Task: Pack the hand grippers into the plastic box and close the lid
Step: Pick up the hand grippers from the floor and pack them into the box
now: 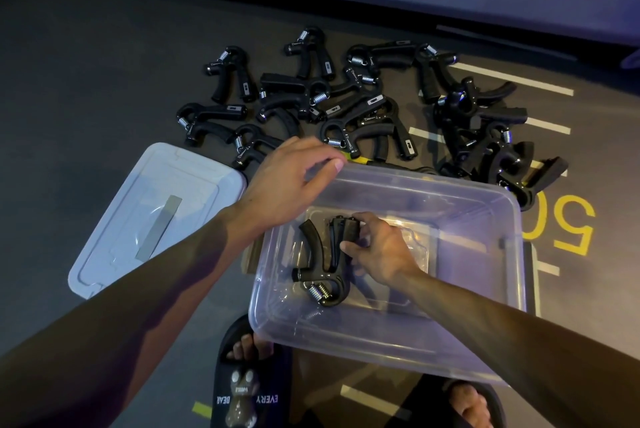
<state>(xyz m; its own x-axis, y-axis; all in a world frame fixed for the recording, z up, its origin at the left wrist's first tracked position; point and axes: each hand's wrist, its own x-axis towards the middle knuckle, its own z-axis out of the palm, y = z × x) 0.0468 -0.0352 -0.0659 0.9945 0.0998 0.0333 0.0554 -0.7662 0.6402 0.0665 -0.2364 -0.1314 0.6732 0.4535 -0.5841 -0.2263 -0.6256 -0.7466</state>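
1. Inside the clear plastic box [388, 334], near its left wall, I see my right hand [379, 249] with fingers curled round the upper handle of a black hand gripper [320, 270]; the gripper lies on the box's bottom with its spring end toward the near wall.
2. My left hand [289, 181] hovers at the box's far left corner, fingers loosely bent and holding nothing; from this view I cannot tell whether the fingertips touch the rim.
3. The box stands on the dark floor [104, 81], its near edge just above my sandalled left foot [247, 379]; my right foot [472, 405] shows below the box's near right corner.
4. Beyond the box's far edge a pile of hand grippers [346, 98] lies scattered on the floor, some overlapping, the nearest ones just beside the far rim and right far corner.
5. The lid [152, 216] lies flat on the floor to the left of the box, apart from it, with a grey strip across its middle and my left forearm passing over its near right corner.
6. White lines and a yellow number [571, 223] are painted on the floor to the right of the box.
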